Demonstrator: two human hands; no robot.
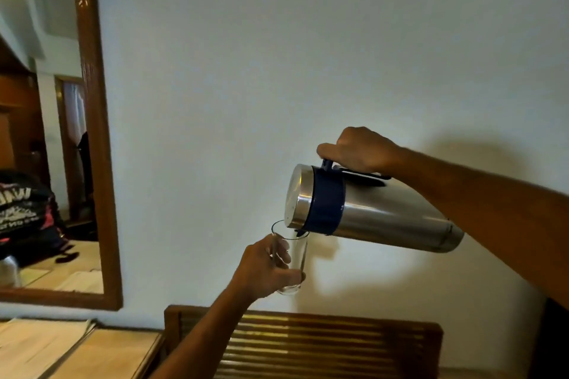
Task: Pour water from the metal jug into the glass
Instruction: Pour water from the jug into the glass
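Note:
A steel jug point(385, 209) with a dark blue collar and a metal lid is held in the air, tipped steeply to the left. My right hand point(360, 149) grips its dark handle on top. The jug's spout sits just over the rim of a tall clear glass point(295, 252). My left hand point(268, 268) is wrapped around the glass and holds it upright in mid-air, below and left of the jug. I cannot make out a stream of water or a water level in the glass.
A plain pale wall fills the background. A wood-framed mirror point(92, 132) hangs at the left. Below are a wooden tabletop point(117, 354) with papers point(37, 344) and a slatted wooden chair back point(323, 344) under my hands.

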